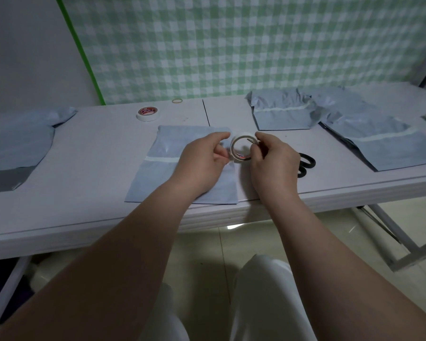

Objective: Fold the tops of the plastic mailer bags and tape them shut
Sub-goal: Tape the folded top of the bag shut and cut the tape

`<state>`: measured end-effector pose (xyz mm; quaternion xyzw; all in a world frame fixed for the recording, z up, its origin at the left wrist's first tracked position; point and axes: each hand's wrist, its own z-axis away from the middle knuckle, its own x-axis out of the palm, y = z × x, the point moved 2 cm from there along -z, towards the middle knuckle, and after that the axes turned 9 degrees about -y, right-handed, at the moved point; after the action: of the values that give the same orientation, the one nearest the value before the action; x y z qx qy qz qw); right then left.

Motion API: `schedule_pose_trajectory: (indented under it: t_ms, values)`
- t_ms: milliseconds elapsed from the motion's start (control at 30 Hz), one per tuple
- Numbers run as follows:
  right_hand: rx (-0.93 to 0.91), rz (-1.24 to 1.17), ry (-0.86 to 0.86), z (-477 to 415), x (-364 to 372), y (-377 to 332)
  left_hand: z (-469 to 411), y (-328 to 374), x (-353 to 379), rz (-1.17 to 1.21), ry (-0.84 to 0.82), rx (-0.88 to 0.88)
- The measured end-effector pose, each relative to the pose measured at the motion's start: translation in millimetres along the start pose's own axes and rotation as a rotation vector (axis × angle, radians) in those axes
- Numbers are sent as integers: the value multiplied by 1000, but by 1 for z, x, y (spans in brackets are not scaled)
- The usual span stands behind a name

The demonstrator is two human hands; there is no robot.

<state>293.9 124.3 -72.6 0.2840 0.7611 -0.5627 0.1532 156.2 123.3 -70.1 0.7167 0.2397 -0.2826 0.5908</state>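
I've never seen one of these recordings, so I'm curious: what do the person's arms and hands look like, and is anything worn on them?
The left arm and right arm are bare along all that shows, with no sleeves in view. The left hand and right hand wear no gloves, and no watch, bracelet or ring shows.

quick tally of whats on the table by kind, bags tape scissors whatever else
pale blue plastic mailer bags: 4
white tape rolls: 2, one lying flat, one gripped between the left hand and right hand
black-handled scissors: 1
yellow rubber band: 1
total: 8
A pale thing cut off at the right edge is not counted.
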Motion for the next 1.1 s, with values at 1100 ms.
schedule_pose_trajectory:
  t_ms: [1100]
  values:
    - [-136, -16, -87, 3, 1, -13, 6, -3, -4, 378, 22, -9]
